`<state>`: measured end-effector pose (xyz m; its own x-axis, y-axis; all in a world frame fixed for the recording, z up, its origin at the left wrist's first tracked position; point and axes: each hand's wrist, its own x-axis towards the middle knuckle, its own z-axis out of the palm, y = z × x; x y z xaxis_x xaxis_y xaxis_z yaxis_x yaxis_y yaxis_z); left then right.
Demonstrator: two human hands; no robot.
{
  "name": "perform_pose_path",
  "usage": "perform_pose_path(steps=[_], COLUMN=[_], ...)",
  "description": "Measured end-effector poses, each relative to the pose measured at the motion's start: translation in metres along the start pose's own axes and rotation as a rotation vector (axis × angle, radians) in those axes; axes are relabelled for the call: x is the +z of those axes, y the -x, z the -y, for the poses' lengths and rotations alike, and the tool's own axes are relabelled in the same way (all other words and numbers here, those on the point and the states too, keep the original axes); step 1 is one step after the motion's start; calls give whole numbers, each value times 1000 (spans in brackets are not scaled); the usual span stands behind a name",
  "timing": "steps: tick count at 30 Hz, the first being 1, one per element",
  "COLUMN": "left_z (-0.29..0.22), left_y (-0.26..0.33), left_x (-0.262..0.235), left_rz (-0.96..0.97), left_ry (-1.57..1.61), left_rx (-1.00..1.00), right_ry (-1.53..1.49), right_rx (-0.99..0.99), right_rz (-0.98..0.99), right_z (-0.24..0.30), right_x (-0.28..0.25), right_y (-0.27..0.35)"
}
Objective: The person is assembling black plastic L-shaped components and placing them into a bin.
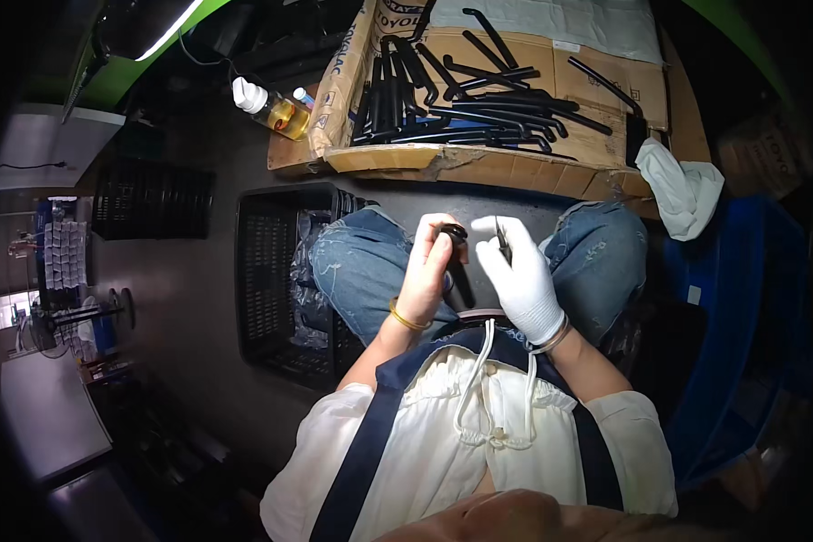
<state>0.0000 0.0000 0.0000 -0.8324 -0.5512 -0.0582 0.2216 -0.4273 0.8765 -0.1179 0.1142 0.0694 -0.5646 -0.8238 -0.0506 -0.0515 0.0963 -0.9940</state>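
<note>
We see the left hand [427, 262], bare, with its forearm coming from 7 o'clock and its knuckles turned to 12 o'clock. Its fingers are bent around a black piece [461, 285], whose rounded end shows at the thumb while its body runs down to 6 o'clock. The right hand [526, 280] wears a white glove; its forearm enters from 5 o'clock and the hand leans to 11 o'clock. Its thumb and forefinger pinch a slim dark object [503, 242], of which we cannot tell the kind. The two hands are near each other but apart, above the lap.

From the hands, at 12 o'clock, a cardboard box [379, 160] rests on the worktop [287, 155] and holds many bent black rods [506, 113]. At 10 o'clock we find a bottle [285, 117] with yellow liquid, and at 9 o'clock a black crate [255, 271].
</note>
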Motion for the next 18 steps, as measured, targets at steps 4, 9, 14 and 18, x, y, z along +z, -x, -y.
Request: perform_pose_path(steps=[4,9,14,18], left_z=[-8,-8,3,5], left_y=[20,28,24,21], left_x=[20,6,-7,-13], left_rz=[-70,42,-17,-32], left_ry=[286,426,-18,-188], left_rx=[-183,-316,210,352], right_ry=[23,-18,238,217], right_rx=[-17,169,-281,-119], right_rz=[103,496,200,276], right_z=[5,4,6,9], right_x=[9,-7,2,15], right_y=[-7,-16,5,18])
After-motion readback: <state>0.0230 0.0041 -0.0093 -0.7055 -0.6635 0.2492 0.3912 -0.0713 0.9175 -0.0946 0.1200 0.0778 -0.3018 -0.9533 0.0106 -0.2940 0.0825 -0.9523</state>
